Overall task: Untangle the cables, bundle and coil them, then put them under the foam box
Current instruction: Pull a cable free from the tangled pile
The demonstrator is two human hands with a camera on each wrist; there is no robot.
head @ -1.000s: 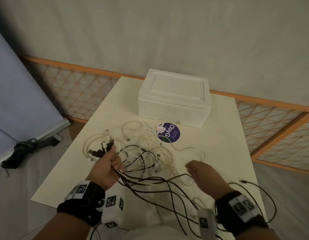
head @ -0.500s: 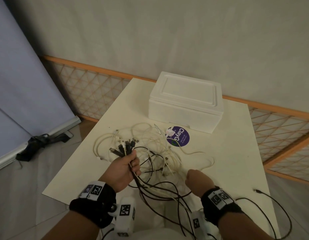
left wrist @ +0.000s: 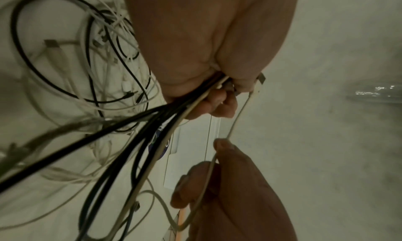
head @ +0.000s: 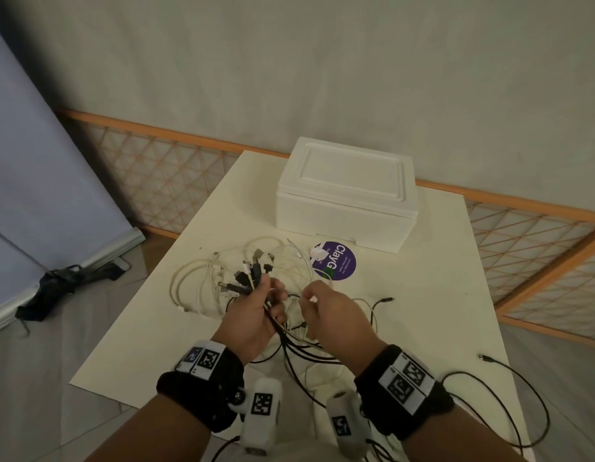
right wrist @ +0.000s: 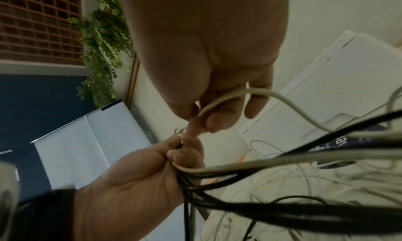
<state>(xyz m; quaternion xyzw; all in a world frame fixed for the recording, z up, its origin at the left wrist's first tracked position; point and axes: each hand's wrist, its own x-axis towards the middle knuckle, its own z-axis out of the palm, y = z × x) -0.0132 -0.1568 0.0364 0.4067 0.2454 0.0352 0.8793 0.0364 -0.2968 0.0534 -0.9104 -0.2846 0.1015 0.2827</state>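
Observation:
My left hand [head: 261,306] grips a bunch of black and white cable ends [head: 248,271] above the table, their plugs fanning out past the fist; the same grip on the bundle [left wrist: 165,117] shows in the left wrist view. My right hand [head: 322,308] sits just right of it and pinches one white cable [left wrist: 236,119] that runs up to the left fist, seen too as a white cable [right wrist: 219,100] in the right wrist view. More tangled white cables [head: 203,281] lie on the table [head: 422,295]. The white foam box [head: 346,191] stands closed at the far side.
A round purple sticker [head: 336,261] lies in front of the box. Black cable loops [head: 509,405] hang off the table's near right corner. An orange lattice fence [head: 529,241] runs behind the table, and a dark bag [head: 59,285] lies on the floor at left.
My left hand has lifted the gathered plug ends higher and farther from me. My right hand came up from the near edge to beside the left and took hold of a white cable.

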